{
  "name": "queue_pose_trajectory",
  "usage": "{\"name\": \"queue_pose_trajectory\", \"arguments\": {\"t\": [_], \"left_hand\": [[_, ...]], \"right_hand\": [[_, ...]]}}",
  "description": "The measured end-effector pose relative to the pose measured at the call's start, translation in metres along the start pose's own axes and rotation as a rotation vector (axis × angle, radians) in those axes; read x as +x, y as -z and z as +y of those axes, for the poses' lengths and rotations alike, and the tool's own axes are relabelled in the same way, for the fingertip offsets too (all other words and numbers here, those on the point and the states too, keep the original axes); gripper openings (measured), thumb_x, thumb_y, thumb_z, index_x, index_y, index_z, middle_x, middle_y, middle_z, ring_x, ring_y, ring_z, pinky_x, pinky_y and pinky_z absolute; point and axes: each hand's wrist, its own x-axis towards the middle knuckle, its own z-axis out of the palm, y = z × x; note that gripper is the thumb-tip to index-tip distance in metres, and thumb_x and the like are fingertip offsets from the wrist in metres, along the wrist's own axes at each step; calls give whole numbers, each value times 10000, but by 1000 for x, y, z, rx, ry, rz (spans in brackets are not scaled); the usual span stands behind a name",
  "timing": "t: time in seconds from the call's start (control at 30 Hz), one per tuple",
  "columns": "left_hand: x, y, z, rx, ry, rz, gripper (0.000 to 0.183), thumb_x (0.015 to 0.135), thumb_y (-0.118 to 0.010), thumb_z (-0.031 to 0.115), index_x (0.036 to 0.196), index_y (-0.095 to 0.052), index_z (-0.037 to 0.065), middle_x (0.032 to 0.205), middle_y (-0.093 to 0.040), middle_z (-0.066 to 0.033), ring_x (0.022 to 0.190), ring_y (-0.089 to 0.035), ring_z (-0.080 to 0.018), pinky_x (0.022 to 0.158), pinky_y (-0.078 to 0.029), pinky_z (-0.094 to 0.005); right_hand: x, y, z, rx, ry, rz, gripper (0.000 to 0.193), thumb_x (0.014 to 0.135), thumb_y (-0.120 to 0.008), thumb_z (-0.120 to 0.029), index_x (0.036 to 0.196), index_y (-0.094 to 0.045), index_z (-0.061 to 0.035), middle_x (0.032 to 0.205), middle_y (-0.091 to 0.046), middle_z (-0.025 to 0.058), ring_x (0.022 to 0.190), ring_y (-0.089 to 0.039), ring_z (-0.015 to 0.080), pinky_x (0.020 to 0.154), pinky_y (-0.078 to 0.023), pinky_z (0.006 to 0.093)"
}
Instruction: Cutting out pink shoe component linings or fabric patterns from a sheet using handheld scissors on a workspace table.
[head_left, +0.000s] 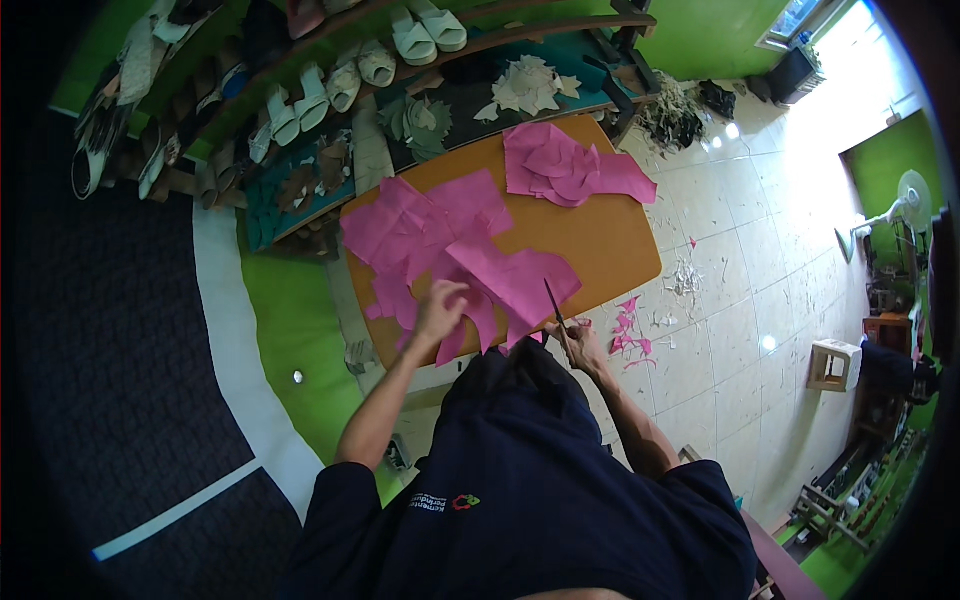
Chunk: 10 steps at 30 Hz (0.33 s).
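Observation:
My right hand is closed around the handles of a pair of scissors at the table's near right edge. The dark blades point up and away, beside a large pink sheet of leather-like material. My left hand hovers over the pink sheets at the near left, its fingers loosely bent and apart, with nothing visible in them. More irregular pink sheets overlap on the left half of the orange-brown table. Another stack of cut pink pieces lies at the far right.
Behind the table, a low bench carries grey-green scraps and cream scraps. Sandals line a shelf above. Pink offcuts and pale shreds litter the tiled floor at right. A white stool and a fan stand farther right.

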Motion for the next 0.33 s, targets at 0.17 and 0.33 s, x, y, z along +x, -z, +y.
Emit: {"name": "queue_pose_trajectory", "arguments": {"t": [0.17,0.33], "left_hand": [[-21,-65,15,246,-149,80,626,854,-706,195,1443,-499,146,1482,-440,-180,1389,-370,-397,1160,-271,-541],[-28,-75,-10,438,24,-125,843,866,-722,314,1574,-280,202,1568,-353,-165,1475,-268,-376,1153,-167,-680]], "right_hand": [[-20,5,-15,157,-82,278,600,804,-727,-581,729,-574,-6,540,-512,100,523,-511,195,562,-422,401],[33,-16,29,99,129,597,367,831,-701,-377,860,-581,-31,694,-613,133,647,-594,285,629,-463,394]]}}
